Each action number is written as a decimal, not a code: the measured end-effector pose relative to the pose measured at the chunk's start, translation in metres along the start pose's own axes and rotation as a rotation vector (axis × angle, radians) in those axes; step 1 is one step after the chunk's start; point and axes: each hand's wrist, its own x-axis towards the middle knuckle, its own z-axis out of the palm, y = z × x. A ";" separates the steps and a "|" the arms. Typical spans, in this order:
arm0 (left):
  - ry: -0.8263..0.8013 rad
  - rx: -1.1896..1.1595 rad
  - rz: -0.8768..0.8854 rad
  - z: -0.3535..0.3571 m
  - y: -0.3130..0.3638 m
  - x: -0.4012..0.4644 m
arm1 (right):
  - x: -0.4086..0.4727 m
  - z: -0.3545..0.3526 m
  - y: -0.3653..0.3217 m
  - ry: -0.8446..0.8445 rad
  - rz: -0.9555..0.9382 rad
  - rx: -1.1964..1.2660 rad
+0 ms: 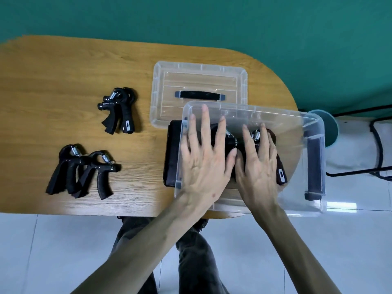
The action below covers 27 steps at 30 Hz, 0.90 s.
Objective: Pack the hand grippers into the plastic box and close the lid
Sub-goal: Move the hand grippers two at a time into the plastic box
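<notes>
A clear plastic box (314,126) stands at the table's right front corner, overhanging the edge. Both my hands reach into it. My left hand (203,158) and my right hand (258,164) lie flat side by side, fingers spread, pressing on black hand grippers (281,172) at the box bottom; springs and a knob show between the fingers. The clear lid (199,75) with a black handle lies upside down behind the box. A pair of hand grippers (118,109) lies on the table's middle left. Another cluster of hand grippers (80,170) lies nearer the front left.
A flat black thing (171,151) lies against the box's left side, partly under it. The wooden table (53,81) ends in a rounded right edge. A black metal frame (379,145) and a round teal object (331,128) stand off to the right.
</notes>
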 end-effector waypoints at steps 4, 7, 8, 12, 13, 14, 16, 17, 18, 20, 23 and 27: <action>-0.014 -0.016 -0.056 -0.015 -0.042 -0.007 | -0.004 0.006 -0.044 -0.032 -0.047 -0.247; -0.039 -0.007 -0.086 -0.033 -0.088 -0.016 | -0.005 0.010 -0.089 -0.095 -0.104 -0.374; -0.044 -0.008 -0.095 -0.038 -0.102 -0.019 | -0.005 0.011 -0.102 -0.105 -0.114 -0.386; -0.080 -0.009 -0.199 -0.061 -0.178 -0.041 | -0.006 0.028 -0.171 -0.146 -0.202 -0.385; -0.090 -0.011 -0.228 -0.063 -0.195 -0.045 | -0.006 0.036 -0.184 -0.159 -0.215 -0.383; -0.102 -0.008 -0.264 -0.065 -0.215 -0.049 | -0.004 0.045 -0.199 -0.170 -0.230 -0.375; -0.130 -0.014 -0.335 -0.066 -0.254 -0.054 | 0.002 0.068 -0.226 -0.196 -0.252 -0.361; -0.144 -0.025 -0.367 -0.064 -0.272 -0.056 | 0.005 0.080 -0.237 -0.213 -0.263 -0.363; -0.163 -0.039 -0.386 -0.061 -0.286 -0.059 | 0.008 0.090 -0.246 -0.227 -0.272 -0.371; -0.200 -0.057 -0.422 -0.051 -0.314 -0.066 | 0.014 0.114 -0.264 -0.247 -0.289 -0.380; -0.228 -0.070 -0.446 -0.035 -0.341 -0.075 | 0.026 0.147 -0.281 -0.264 -0.277 -0.368; -0.238 -0.130 -0.428 -0.007 -0.365 -0.079 | 0.040 0.183 -0.293 -0.307 -0.260 -0.362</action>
